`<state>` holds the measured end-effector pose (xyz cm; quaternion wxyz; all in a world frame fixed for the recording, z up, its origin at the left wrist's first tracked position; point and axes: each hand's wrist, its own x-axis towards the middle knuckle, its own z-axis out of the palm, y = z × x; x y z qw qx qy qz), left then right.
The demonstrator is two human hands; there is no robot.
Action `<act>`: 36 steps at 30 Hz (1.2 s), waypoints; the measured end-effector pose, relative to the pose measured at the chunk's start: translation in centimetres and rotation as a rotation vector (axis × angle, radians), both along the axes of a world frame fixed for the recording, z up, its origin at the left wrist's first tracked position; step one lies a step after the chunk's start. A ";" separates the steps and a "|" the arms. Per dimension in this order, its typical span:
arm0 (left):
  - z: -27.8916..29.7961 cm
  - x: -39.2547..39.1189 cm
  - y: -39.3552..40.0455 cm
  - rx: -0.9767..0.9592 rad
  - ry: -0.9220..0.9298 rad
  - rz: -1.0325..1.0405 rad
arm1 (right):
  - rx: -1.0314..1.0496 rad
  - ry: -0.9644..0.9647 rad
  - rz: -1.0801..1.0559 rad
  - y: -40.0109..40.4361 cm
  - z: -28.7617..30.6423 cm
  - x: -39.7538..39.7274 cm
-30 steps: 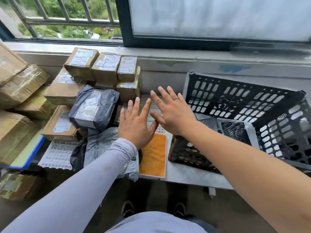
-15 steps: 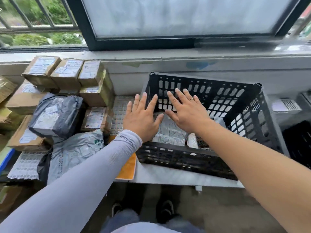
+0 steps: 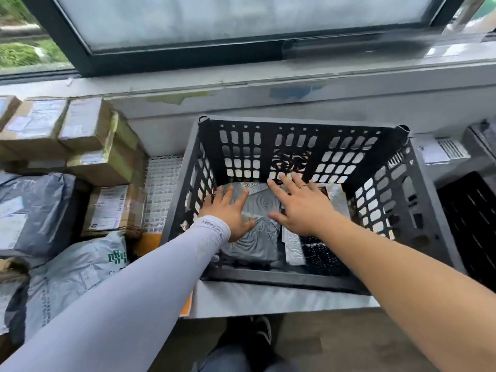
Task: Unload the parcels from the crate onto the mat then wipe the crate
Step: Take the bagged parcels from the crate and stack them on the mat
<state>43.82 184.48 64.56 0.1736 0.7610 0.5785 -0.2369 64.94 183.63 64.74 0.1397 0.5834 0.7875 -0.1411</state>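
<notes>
1. Crate (image 3: pixel 295 146), black plastic with latticed walls, surrounds both hands; its far wall rises just beyond the fingertips and its near rim crosses under both forearms.
2. Stacked parcels lie well to the left of the hands, outside the crate: brown cardboard boxes (image 3: pixel 88 135) at the back, a dark grey bag (image 3: pixel 37 210) nearer, and a pale grey bag with green print (image 3: pixel 77 272) beside the left sleeve.
3. White grid mat (image 3: pixel 162 189) shows in a strip between those boxes and the crate's left wall, just left of the left hand.
4. Grey parcel (image 3: pixel 257 232) lies flat on the crate floor, directly under and between the two hands. A white packet (image 3: pixel 294 247) lies just right of it, under the right wrist.
5. Left hand (image 3: pixel 228 214), wearing a pale sleeve to the wrist, has fingers straight and spread, laid on the grey parcel's left side and gripping nothing.
6. Right hand (image 3: pixel 303 208), bare-armed, is likewise spread flat, fingers apart, over the parcel's right edge; whether the palm presses it cannot be told.
7. Ring (image 3: pixel 302 186) sits on one finger of the right hand.
</notes>
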 end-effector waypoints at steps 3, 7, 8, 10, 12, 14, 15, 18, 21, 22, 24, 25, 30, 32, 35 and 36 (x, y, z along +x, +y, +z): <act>-1.7 0.5 1.5 -0.061 0.035 -0.016 | -0.040 0.005 0.066 0.6 -2.1 -0.8; -4.4 1.1 2.9 -0.118 0.086 -0.027 | -0.126 -0.070 0.142 1.9 -5.4 -0.9; -5.0 1.1 3.1 -0.134 0.100 -0.028 | -0.153 -0.097 0.159 2.3 -6.2 -0.7; -6.4 1.1 3.2 -0.173 0.126 -0.051 | -0.203 -0.132 0.185 2.9 -7.5 -0.4; -7.6 0.9 2.9 -0.188 0.166 -0.111 | -0.250 -0.143 0.194 3.3 -8.7 -0.4; -8.7 0.8 2.6 -0.194 0.185 -0.137 | -0.281 -0.141 0.198 3.5 -9.6 -0.5; -9.1 0.8 2.7 -0.198 0.184 -0.135 | -0.288 -0.138 0.197 3.7 -10.0 -0.5; -9.8 0.8 2.7 -0.219 0.175 -0.125 | -0.304 -0.131 0.200 4.1 -10.3 -0.4; -10.0 1.1 2.2 -0.214 0.202 -0.141 | -0.319 -0.109 0.194 4.2 -10.0 -0.4; -10.1 1.2 2.1 -0.214 0.212 -0.148 | -0.329 -0.102 0.196 4.2 -9.8 -0.5; -10.1 1.3 2.1 -0.220 0.226 -0.157 | -0.354 -0.103 0.215 4.3 -9.4 -0.5; -10.0 1.3 2.2 -0.226 0.238 -0.164 | -0.367 -0.108 0.230 4.3 -9.2 -0.6; -9.4 1.6 2.1 -0.225 0.246 -0.156 | -0.309 -0.152 0.272 4.1 -9.3 -0.7; -9.0 1.7 2.0 -0.216 0.212 -0.149 | -0.209 -0.163 0.311 3.9 -9.6 -0.7; -8.5 1.5 2.1 -0.217 0.194 -0.151 | -0.153 -0.144 0.382 3.9 -10.4 -0.5; -8.5 1.4 2.0 -0.226 0.188 -0.145 | -0.153 -0.141 0.408 3.9 -10.6 -0.4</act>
